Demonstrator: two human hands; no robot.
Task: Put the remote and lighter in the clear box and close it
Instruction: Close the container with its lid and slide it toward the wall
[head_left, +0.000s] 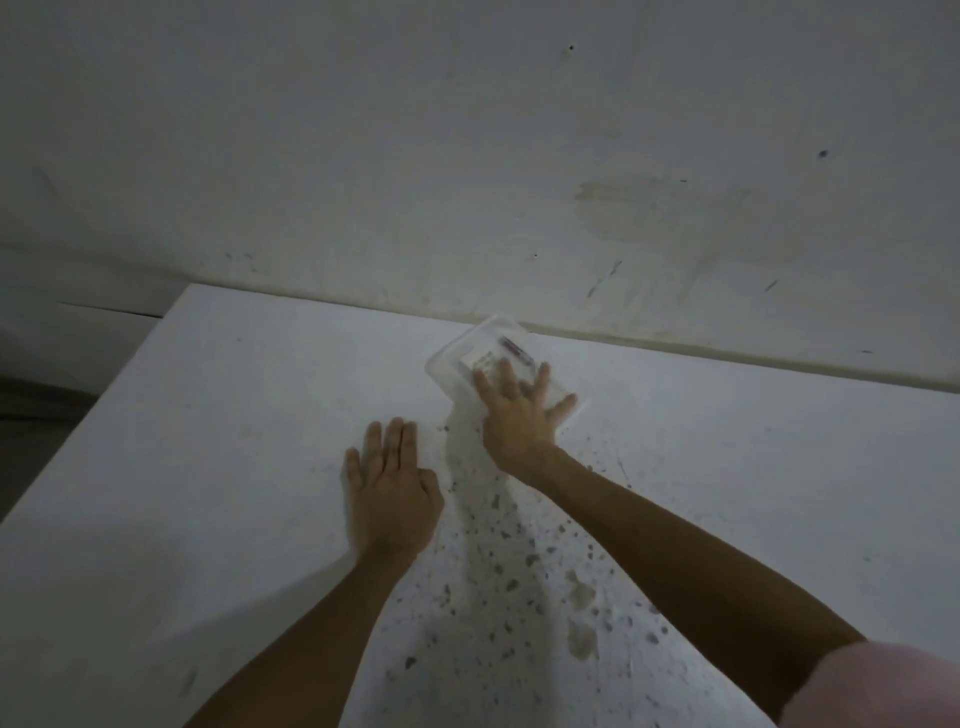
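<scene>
A pink sleeve (878, 686) is cut off at the near right. The left hand (392, 488) is lying flat, fingers together, on the bench (208, 467). The right hand (519, 415) is pressing, fingers spread, on one clear box (457, 358), partly hiding one remote (485, 361) and one lighter (514, 347), both blurred.

Head-worn wide view, forward and down onto white table (234, 415).

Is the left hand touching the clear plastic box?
No, the left hand lies flat on the white table, apart from the clear plastic box under the right hand.
</scene>
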